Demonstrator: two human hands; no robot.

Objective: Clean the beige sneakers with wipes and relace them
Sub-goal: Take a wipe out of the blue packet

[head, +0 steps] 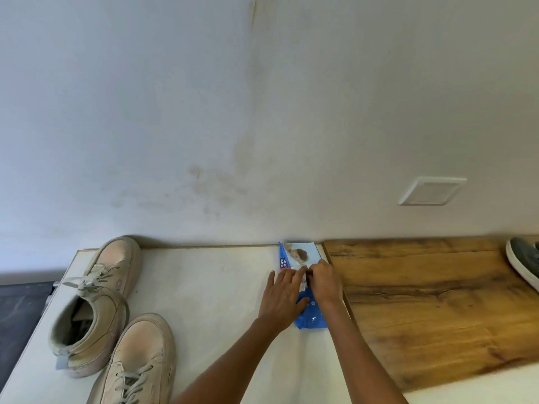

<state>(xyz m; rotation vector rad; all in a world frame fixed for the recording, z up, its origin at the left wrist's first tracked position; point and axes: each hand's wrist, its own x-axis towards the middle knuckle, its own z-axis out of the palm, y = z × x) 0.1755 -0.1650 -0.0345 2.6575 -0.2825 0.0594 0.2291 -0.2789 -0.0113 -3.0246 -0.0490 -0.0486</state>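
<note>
Two beige sneakers stand on the white table [210, 290] at the left, toes toward the wall. The far sneaker [96, 304] has loose laces and the near sneaker [140, 363] is laced. A blue pack of wipes [300, 258] lies flat by the table's right edge. My left hand [281, 298] presses flat on the pack with straight fingers. My right hand [323, 282] has its fingers curled over the pack's middle and pinches at the opening there. Whether a wipe is between those fingers is hidden.
A brown wooden board [431, 301] adjoins the table on the right, with a dark sneaker [525, 262] at its far right end. A stained white wall [262, 126] rises behind, with a white switch plate [431, 191]. A dark floor shows left of the table.
</note>
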